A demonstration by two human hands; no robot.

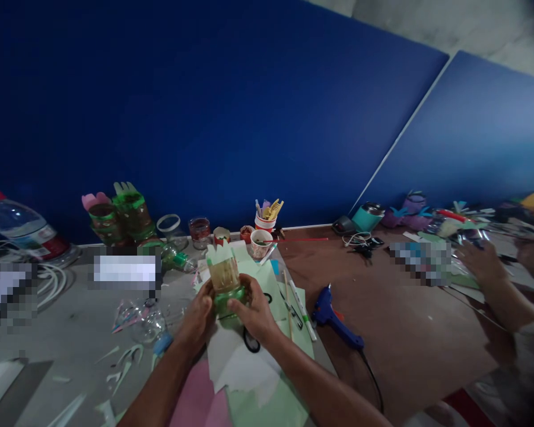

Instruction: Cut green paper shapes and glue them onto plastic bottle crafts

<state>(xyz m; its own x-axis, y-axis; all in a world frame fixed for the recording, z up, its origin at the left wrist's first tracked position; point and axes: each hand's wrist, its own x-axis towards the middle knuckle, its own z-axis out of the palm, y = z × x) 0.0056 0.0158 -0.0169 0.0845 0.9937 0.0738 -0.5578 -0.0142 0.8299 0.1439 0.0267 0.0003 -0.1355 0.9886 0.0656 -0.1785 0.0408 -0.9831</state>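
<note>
Both my hands hold a cut green plastic bottle base [225, 279] wrapped with a tan band and a pale green paper crown on top. My left hand [200, 315] grips its left side and my right hand [254, 309] its right side, thumbs at the front. It is held just above sheets of light green, white and pink paper [249, 373]. Black-handled scissors [250, 341] lie partly under my right hand.
A blue glue gun [333, 317] lies right of the papers. Markers and a stick [300, 308] lie between. Finished bottle crafts [124, 216], jars and a cup of tools [266, 220] line the blue wall. Another person's hands [485, 264] work at the right.
</note>
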